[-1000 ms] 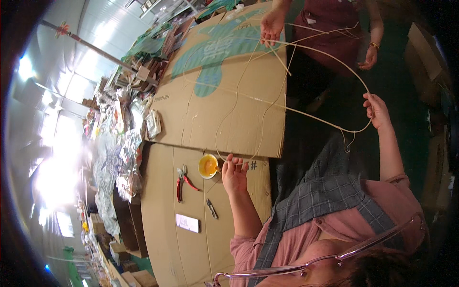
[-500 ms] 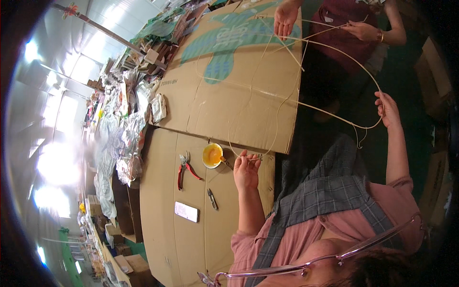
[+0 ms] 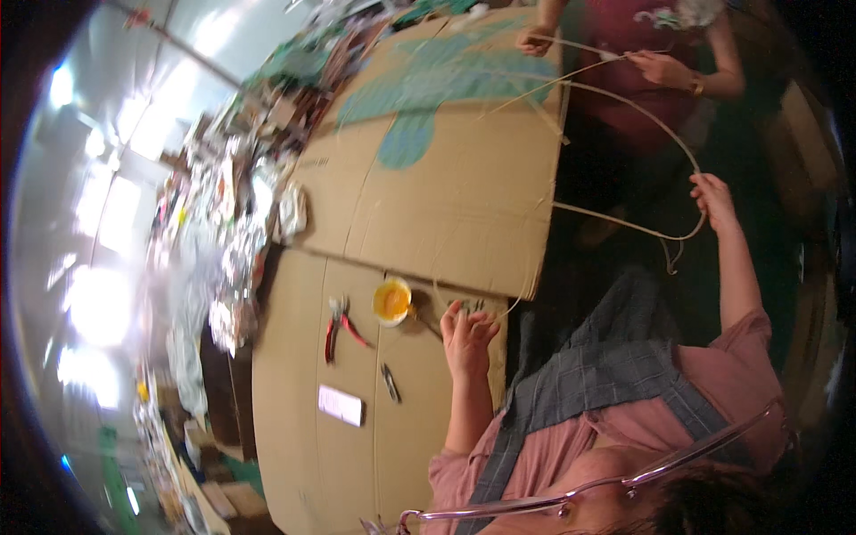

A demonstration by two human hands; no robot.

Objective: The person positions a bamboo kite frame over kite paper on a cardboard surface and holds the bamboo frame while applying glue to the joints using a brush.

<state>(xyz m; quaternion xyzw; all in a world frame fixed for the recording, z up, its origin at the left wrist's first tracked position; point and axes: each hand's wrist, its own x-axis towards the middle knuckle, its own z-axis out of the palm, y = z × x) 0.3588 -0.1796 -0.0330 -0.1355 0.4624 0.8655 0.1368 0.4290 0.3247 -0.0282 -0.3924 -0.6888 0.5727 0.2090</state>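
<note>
My right hand [image 3: 716, 201] grips the bend of a long pale cane strip [image 3: 655, 112], which curves off the table edge and back toward it. Close to the bowl, my left hand [image 3: 469, 341] has its thumb and fingers pinched on a thin curved end of cane. A white bowl [image 3: 392, 301] of yellow-orange liquid stands just left of that hand, a brush [image 3: 426, 323] leaning out of it. Across from me, a co-worker's one hand [image 3: 535, 41] is closed at a strip's end and the other hand [image 3: 658, 69] holds a strip.
Red-handled pruning shears [image 3: 343, 331], small snips [image 3: 390, 382] and a pale phone [image 3: 341, 406] lie on the near cardboard [image 3: 294, 357]. A printed cardboard sheet [image 3: 428, 214] covers the far part of the table. Plastic-wrapped bundles [image 3: 236, 303] are heaped along the left side.
The co-worker's hand at the far table edge was loosely open and is now closed at a strip's end. My hands have shifted slightly, keeping their hold, and the view is more blurred.
</note>
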